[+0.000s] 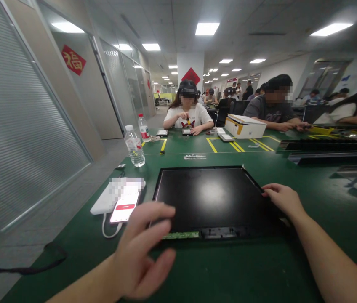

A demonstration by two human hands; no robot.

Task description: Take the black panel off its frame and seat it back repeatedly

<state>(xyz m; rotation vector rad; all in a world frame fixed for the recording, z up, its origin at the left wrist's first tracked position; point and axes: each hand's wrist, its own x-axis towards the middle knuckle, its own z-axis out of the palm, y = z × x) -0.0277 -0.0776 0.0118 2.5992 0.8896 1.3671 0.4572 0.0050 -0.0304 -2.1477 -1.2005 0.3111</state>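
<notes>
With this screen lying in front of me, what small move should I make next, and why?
Perhaps bring your left hand to the left edge of the screen: it appears open and unoccupied near that side, while your right hand is at the right edge.

Black panel (210,198), green circuit strip (181,235), dark-green table (229,273) with yellow stripes (211,145), red sign (73,60) with gold character (75,63)

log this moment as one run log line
left hand: open, by near left corner of screen panel | right hand: at panel's right edge | panel: on green table | phone: lit, cabled
</notes>
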